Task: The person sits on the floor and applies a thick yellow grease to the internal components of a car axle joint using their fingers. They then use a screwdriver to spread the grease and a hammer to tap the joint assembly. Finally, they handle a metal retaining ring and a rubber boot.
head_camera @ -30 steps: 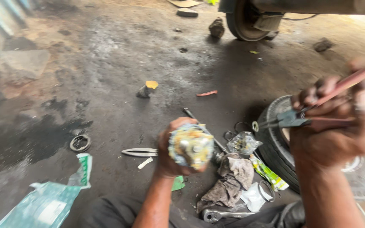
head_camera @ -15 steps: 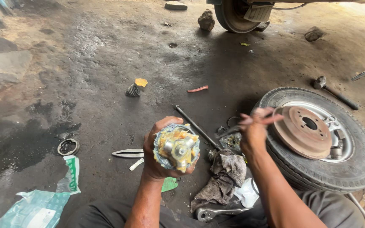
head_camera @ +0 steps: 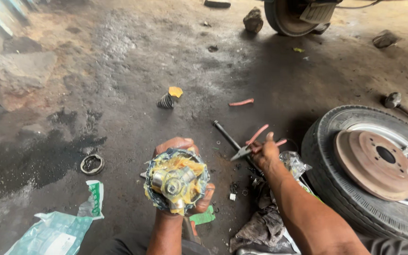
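The left hand (head_camera: 180, 146) cups a greasy joint (head_camera: 176, 180) above the floor (head_camera: 119, 71), fingers wrapped behind it. It looks heavy and slippery; the cleaner outer shell seems safest to hold. Right-hand (head_camera: 266, 155) fingers pinch pliers (head_camera: 247, 147).

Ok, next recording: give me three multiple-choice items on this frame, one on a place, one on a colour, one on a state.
1. Where does the rusty brake drum lie?
A. on the tyre lying flat at the right
B. beside the plastic bag
C. in the left hand

2. What colour is the grease on the joint?
A. blue
B. yellow
C. white

3. What does the right hand hold?
A. nothing
B. a rag
C. pliers with pink handles

Answers:
1. A, the drum rests on the wheel inside the tyre.
2. B, yellow grease coats the part held up by the left hand.
3. C, the fingers close round the pliers, low over the floor.
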